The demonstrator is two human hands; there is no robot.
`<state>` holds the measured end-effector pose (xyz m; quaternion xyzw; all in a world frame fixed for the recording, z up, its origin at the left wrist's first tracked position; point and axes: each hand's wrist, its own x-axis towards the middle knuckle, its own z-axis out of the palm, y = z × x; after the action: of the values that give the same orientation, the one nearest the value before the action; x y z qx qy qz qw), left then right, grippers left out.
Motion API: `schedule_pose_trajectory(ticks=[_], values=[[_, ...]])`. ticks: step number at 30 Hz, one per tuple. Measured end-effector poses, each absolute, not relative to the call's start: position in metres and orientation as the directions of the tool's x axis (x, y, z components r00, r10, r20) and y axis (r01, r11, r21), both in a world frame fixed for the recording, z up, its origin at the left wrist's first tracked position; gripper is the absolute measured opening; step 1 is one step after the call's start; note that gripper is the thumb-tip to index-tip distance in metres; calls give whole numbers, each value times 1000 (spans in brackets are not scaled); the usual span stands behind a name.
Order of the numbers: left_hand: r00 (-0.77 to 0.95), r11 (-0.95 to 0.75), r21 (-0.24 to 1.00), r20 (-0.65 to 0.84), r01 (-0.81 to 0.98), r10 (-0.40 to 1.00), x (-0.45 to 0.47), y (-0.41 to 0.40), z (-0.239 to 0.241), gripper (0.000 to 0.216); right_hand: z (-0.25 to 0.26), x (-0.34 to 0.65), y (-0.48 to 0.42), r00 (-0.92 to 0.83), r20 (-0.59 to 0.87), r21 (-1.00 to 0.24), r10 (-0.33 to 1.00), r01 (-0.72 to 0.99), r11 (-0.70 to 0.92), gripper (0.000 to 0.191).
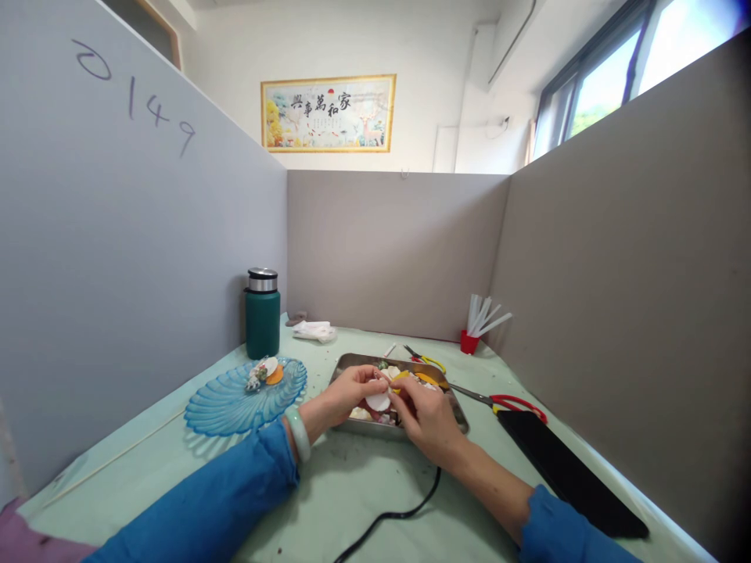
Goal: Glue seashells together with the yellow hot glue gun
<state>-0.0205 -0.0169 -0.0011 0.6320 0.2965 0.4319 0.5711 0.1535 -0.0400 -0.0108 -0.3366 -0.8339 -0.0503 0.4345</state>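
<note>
Above a metal tray (375,429), my left hand (347,393) pinches a flat white round piece (379,402) between thumb and fingers. My right hand (431,416) is closed right beside it, its thumb and fingertips pinched at the piece's upper edge. What those right fingertips hold is too small to make out. In the tray lie small white, yellow and orange pieces, partly covered by both hands.
Left stands a blue shell-shaped plate (226,403) bearing a small decorated cluster, with a green bottle (263,324) behind. Right are red-handled scissors (519,404), a black flat object (566,469), yellow-handled pliers (431,360) and a red cup (468,342) of white sticks. A black cable (399,515) runs in front.
</note>
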Motion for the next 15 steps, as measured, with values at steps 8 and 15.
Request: schedule_pose_trajectory(ticks=[8, 15], values=[[454, -169, 980, 196, -102, 869, -21, -17, -2, 34, -10, 153, -40, -392, 765, -208, 512, 601, 771, 16], [455, -175, 979, 202, -101, 867, -22, -16, -2, 35, -10, 154, -41, -392, 762, -212, 515, 601, 771, 16]])
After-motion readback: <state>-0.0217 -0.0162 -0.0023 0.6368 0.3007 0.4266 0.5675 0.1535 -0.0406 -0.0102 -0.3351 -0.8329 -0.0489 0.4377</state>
